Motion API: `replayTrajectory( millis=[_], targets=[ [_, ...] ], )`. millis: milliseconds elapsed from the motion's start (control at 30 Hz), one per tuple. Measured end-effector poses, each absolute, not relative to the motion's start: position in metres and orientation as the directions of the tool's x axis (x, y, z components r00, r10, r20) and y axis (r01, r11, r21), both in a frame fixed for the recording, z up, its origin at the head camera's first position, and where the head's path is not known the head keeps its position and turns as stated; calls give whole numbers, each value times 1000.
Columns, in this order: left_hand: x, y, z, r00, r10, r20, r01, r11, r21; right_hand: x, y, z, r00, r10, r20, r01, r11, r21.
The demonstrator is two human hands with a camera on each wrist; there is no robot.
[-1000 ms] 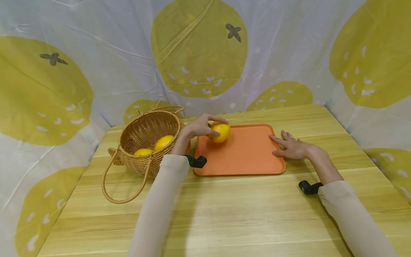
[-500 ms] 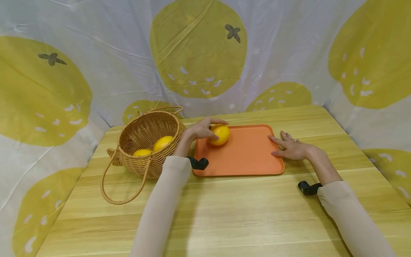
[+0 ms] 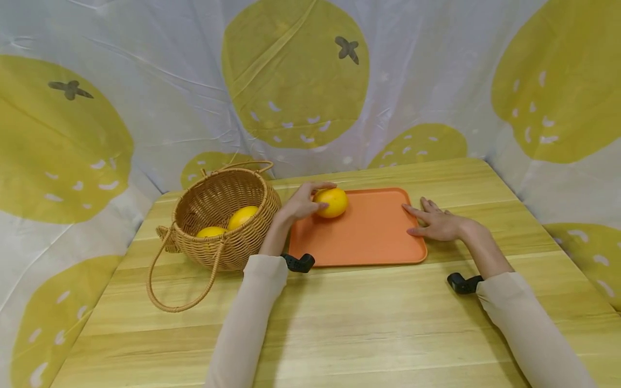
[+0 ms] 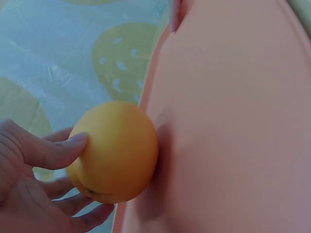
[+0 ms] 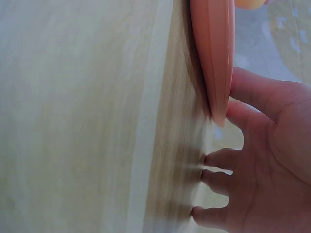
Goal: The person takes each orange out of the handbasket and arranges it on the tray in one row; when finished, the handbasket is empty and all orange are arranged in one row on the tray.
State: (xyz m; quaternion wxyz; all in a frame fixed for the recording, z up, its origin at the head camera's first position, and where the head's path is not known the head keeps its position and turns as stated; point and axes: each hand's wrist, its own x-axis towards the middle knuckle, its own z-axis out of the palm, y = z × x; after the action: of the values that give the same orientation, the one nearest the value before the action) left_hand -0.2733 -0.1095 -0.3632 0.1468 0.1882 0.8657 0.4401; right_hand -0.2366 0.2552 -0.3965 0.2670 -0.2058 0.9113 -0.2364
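Note:
At the tray's back left, my left hand (image 3: 302,203) has its thumb and fingertips around an orange (image 3: 332,203). In the left wrist view the thumb lies on the near side of the orange (image 4: 116,150), with the other fingers behind and below it. Its shadow falls on the tray close beside it. The coral tray (image 3: 368,231) lies flat on the table. My right hand (image 3: 439,223) is spread at the tray's right edge. In the right wrist view, its thumb and forefinger touch the tray's rim (image 5: 214,53), while the other fingertips rest on the table.
A wicker basket (image 3: 252,248) stands left of the tray, close to my left forearm, with two more oranges (image 3: 242,216) inside. Its looped handle (image 3: 155,291) hangs toward the front left. Behind the wooden table (image 3: 368,334) hangs a fruit-printed curtain (image 3: 417,64).
My left hand and the orange have come down slightly onto the tray's back left. The hand has drawn back left a little, so more of the orange shows. My right hand stays put.

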Motion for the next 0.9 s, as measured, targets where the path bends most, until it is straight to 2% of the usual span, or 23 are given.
replayTrajectory(
  millis=[233,433,633,900],
  targets=[
    [-263,-113,-379,-936,348,-56,102,419,902,-236,255,-396,-774,-497,-393,-246,807,-537],
    [-259,-113,-387,-938,346,-21,111,356,928,-235,253,-394,-776,-493,-394,-242,809,-535],
    [-258,-112,-391,-936,351,-33,90,328,940,-234,253,-394,-775,-495,-393,-242,807,-539],
    [-260,-103,-395,-961,275,24,123,346,930,-235,252,-394,-777,-494,-390,-241,806,-540]
  ],
)
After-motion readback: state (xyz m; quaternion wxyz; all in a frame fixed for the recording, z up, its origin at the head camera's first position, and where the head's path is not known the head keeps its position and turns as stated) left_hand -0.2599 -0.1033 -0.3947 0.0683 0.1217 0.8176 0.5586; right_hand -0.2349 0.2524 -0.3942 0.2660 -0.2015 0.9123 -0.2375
